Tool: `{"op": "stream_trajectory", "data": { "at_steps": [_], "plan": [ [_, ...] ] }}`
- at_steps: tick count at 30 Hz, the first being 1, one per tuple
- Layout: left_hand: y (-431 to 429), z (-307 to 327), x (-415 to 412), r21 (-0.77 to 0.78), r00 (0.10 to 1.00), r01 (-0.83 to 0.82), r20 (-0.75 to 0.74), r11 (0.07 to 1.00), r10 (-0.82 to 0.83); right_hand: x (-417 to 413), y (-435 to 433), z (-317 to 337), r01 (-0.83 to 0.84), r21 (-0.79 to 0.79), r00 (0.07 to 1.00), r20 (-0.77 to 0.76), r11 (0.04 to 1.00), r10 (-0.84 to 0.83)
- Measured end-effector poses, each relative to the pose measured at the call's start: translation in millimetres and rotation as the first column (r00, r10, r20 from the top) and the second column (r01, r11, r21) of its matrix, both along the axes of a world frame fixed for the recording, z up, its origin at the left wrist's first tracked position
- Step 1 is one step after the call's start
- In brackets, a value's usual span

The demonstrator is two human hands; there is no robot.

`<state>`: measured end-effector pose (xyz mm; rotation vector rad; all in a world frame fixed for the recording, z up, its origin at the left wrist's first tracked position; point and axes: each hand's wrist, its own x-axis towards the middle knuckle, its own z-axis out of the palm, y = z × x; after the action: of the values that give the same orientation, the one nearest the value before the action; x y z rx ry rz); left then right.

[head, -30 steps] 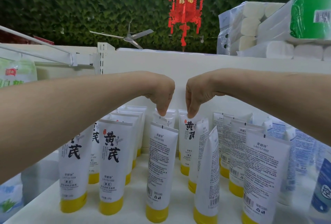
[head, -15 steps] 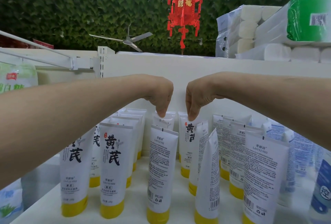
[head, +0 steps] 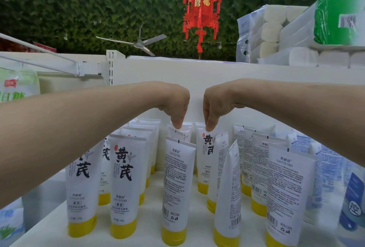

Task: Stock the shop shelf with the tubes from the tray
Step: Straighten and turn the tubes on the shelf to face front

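The person's left hand (head: 174, 104) pinches the crimped top of a back-row tube (head: 180, 135), fingers curled downward, while the right hand (head: 216, 104), close beside it, pinches the top of the neighbouring tube (head: 205, 160) in the same way; both tubes stand upright on their yellow caps near the rear of the white shelf (head: 150, 235). To the left, a row of matching tubes (head: 123, 183) faces front, showing large black characters. A centre tube (head: 177, 183) shows its back label, and the right-hand tubes (head: 286, 187) do likewise, with blue-printed tubes (head: 331, 167) at the far right. Behind the shelf's white back panel (head: 197, 73), a wall of green leaves (head: 79, 10) carries a ceiling fan (head: 138, 44) and a red lantern (head: 201, 8); packs of tissue rolls (head: 262, 29) are stacked on top at right. Compared with half a second earlier, hands and tubes sit almost where they were, both grips unchanged.
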<state>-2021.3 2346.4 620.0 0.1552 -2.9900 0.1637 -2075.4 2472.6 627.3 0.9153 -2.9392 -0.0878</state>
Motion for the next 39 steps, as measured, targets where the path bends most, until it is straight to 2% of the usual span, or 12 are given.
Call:
{"op": "stream_trajectory", "data": {
  "at_steps": [7, 12, 15, 18, 24, 33, 39],
  "plan": [
    [-2.2, -0.2, -1.4, 0.002, 1.0, 0.012, 0.007, 1.0, -0.012, 0.2, -2.2, -0.5, -0.01, 0.007, 1.0, -0.029, 1.0, 0.011],
    [-6.6, 1.6, -3.9, 0.061, 0.999, -0.003, 0.039, 0.998, 0.0, 1.8, -0.5, 2.2, -0.02, 0.014, 1.0, 0.013, 1.0, 0.02],
    [-13.5, 8.4, -5.1, 0.154, 0.999, -0.02, 0.044, 0.988, 0.014, -2.6, 2.9, 8.8, -0.041, -0.045, 0.999, -0.015, 0.998, 0.04],
    [-22.9, 16.1, -10.4, 0.204, 0.998, -0.017, -0.055, 0.979, 0.028, -11.9, 4.7, 13.7, -0.062, -0.153, 0.993, -0.107, 0.986, 0.046],
    [-32.9, 11.1, -32.3, 0.2, 0.994, -0.056, -0.082, 0.978, 0.074, -31.3, 0.4, 9.1, -0.042, -0.162, 0.98, -0.197, 0.986, 0.009],
    [-26.8, 5.5, -41.6, 0.176, 0.991, -0.098, -0.073, 0.979, 0.112, -35.9, -6.6, 2.1, -0.029, -0.116, 0.982, -0.19, 0.993, 0.006],
    [-24.3, -2.0, -46.5, 0.096, 0.988, -0.08, -0.126, 0.992, 0.092, -34.8, -14.1, -4.0, -0.024, -0.037, 0.975, -0.22, 0.999, 0.016]
  ]
}}
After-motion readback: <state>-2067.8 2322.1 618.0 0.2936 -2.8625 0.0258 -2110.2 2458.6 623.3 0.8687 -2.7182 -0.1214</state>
